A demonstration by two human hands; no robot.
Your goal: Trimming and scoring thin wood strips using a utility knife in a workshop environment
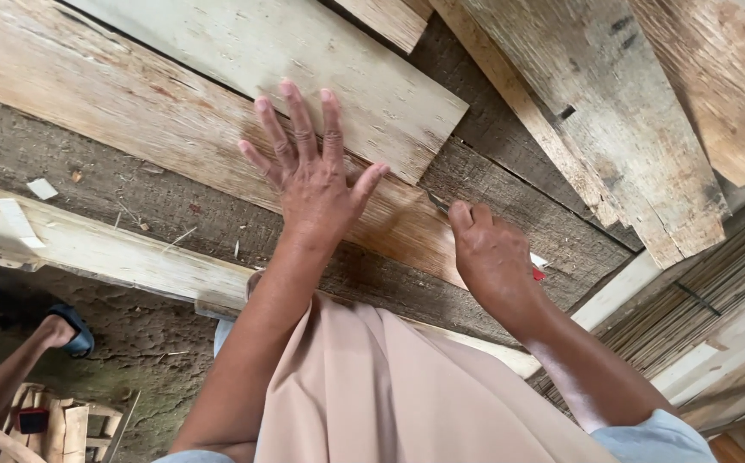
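1. Two hands are in my view over a rough grey bench (175, 201) stacked with planks, and I go through it from left to right.
2. At the far left, another person's foot in a dark sandal (70, 330) stands on the dirt floor (145, 343) below the bench edge.
3. Beside it, a pale wooden rail (98, 249) runs along the near side of the bench, with small chips lying above it.
4. My left hand (312, 176) lies flat with the fingers spread wide, pressing on a long reddish-brown plank (115, 103); its fingertips reach onto a paler board (321, 64) that lies on top of that plank.
5. My right hand (492, 257) is closed narrowly around a pencil (437, 203), whose thin dark tip pokes out past the thumb and touches the plank just right of my left thumb; a red and white end (539, 267) shows behind the hand.
6. Further right, more weathered boards (612, 129) lie overlapped at an angle, well apart from both hands.
7. At the right edge, thin slats (715, 291) sit bundled below them.
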